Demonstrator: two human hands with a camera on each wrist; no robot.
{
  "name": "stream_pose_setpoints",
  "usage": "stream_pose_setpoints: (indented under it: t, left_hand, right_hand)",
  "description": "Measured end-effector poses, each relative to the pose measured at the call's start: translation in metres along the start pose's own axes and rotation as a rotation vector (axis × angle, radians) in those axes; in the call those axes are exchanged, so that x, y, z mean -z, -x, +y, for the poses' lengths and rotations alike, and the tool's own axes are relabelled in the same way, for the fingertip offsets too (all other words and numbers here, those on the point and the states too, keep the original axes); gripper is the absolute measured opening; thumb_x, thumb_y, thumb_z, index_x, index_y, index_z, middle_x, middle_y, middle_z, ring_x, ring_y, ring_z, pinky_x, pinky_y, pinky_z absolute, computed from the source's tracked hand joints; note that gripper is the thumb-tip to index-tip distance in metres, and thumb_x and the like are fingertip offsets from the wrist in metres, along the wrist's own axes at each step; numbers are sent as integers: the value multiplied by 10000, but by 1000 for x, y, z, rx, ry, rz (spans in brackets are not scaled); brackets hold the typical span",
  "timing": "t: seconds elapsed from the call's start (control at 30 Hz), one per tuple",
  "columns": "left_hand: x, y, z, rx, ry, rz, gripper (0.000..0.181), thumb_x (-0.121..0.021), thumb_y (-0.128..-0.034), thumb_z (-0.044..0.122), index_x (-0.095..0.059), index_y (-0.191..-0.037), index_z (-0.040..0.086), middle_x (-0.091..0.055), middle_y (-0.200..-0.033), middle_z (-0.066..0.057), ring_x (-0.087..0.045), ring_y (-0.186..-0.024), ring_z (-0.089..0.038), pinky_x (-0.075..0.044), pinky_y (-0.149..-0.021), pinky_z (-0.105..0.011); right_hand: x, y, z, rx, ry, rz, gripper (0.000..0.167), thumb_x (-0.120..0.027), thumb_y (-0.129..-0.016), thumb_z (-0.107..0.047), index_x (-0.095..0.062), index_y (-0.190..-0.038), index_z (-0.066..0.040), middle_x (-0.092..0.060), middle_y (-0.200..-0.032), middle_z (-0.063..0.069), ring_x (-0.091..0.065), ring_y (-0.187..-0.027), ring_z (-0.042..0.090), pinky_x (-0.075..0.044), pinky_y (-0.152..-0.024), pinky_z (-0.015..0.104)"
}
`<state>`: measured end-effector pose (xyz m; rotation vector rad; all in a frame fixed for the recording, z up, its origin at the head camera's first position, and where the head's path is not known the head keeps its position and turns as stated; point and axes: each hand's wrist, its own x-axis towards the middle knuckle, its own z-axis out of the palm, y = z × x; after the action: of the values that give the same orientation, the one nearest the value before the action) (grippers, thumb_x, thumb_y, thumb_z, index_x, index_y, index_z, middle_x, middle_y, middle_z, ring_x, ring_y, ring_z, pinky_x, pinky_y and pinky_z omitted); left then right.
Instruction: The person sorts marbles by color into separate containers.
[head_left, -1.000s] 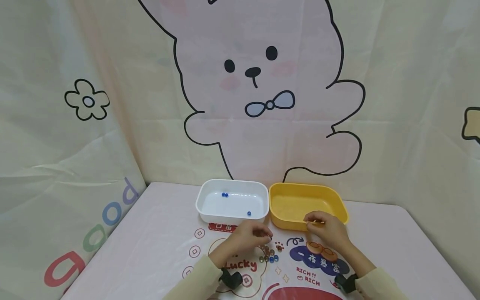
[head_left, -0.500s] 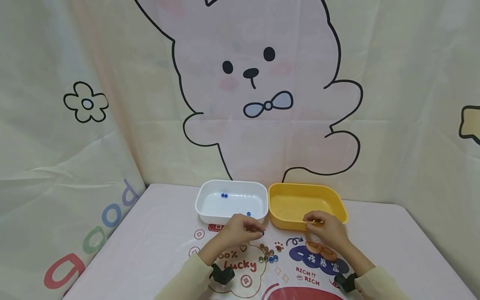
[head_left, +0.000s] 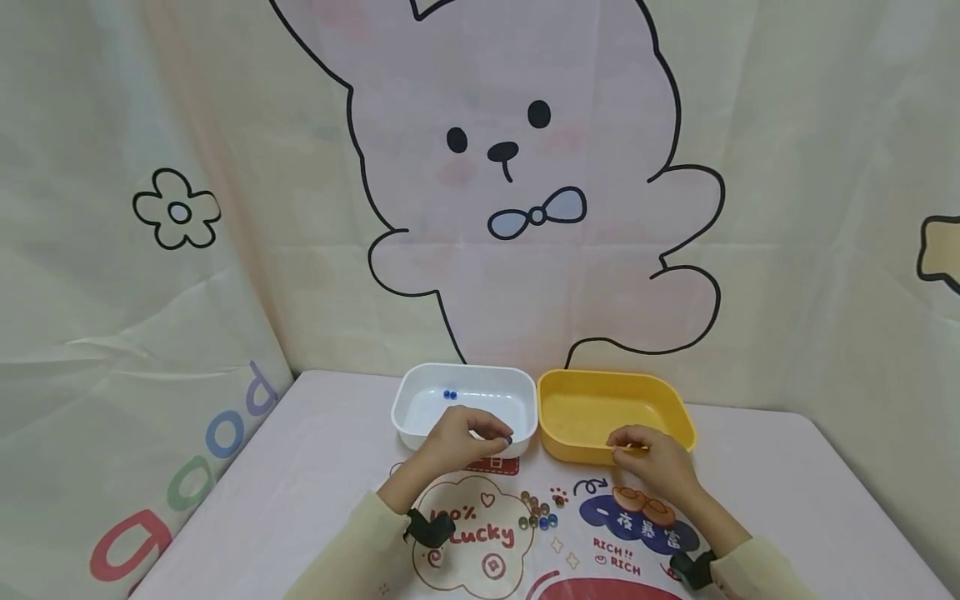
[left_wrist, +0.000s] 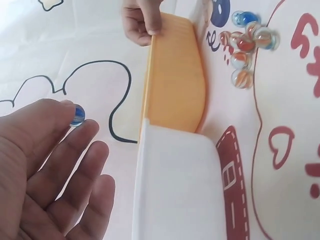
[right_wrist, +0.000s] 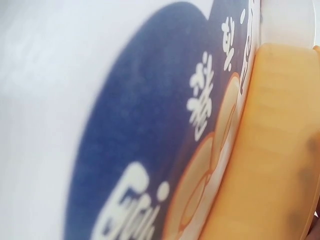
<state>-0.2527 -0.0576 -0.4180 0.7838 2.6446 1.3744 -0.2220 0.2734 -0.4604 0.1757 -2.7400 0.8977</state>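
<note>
My left hand is over the near edge of the white tray. It pinches a blue glass marble between thumb and index finger; the other fingers are loosely bent. Two blue marbles lie inside that tray, and the hand covers part of its near side. My right hand holds the front rim of the yellow tray, its thumb and fingers on either side of the edge. In the right wrist view this hand is almost wholly out of sight.
Several marbles, orange-brown and blue, sit clustered on the printed tablecloth in front of the trays. Both trays stand side by side near the back edge, before a curtain with a cartoon animal.
My left hand has moved left and away from me, from beside the loose marbles to over the white tray's edge, carrying the marble. The right hand keeps its place on the yellow rim.
</note>
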Motion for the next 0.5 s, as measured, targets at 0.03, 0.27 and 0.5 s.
stream_pose_setpoints:
  t: [0.03,0.27,0.5]
  left_hand:
    - [2,0,0,-7,-7,5,112,-718,-856,257,-758,-960,267,-712,-851,142,-618,-814,-46,-505,-702,-212]
    - [15,-4,0,-68,-26,45,133,-715,-860,272,-754,-977,221,-730,-885,104,-631,-820,-41,-510,-707,-223]
    - [27,-11,-7,-44,-29,80,132,-720,-859,266,-748,-976,211,-722,-891,99,-637,-848,-60,-515,-710,-243]
  right_hand:
    - [0,0,0,0,2,0,110,-707,-838,-188,-708,-940,-229,-698,-957,-61,-602,-916,161,-530,-902,424]
    - [1,0,0,26,19,14,115,-712,-825,-153,-703,-904,-235,-695,-926,-75,-615,-908,146,-544,-857,375]
    - [2,-1,-2,22,21,12,119,-715,-825,-149,-701,-899,-241,-692,-924,-84,-607,-909,133,-538,-854,356]
